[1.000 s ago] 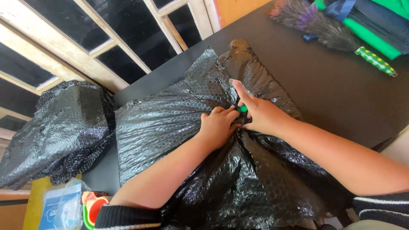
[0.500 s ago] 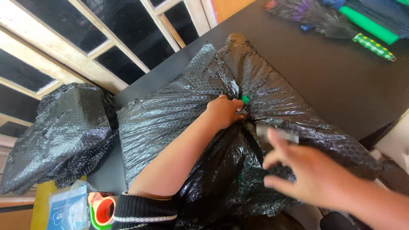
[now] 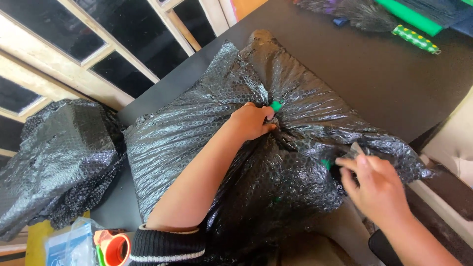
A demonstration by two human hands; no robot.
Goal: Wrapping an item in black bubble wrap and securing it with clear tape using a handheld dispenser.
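Two hands work a black bubble-wrap bundle (image 3: 217, 148) on the dark surface (image 3: 354, 64). At four o'clock, the right hand (image 3: 377, 184) pinches a clear strip, fingers nearly closed. Farther, the left hand (image 3: 251, 120) grips the gathered wrap at centre.

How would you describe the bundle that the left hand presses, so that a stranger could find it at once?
Start at the dark table that runs beside the window frames. In its middle lies a large bundle in black bubble wrap, gathered into folds at one point where the left hand pinches it beside a small green bit. The other black bundle lies off to the side, with no hand on it.
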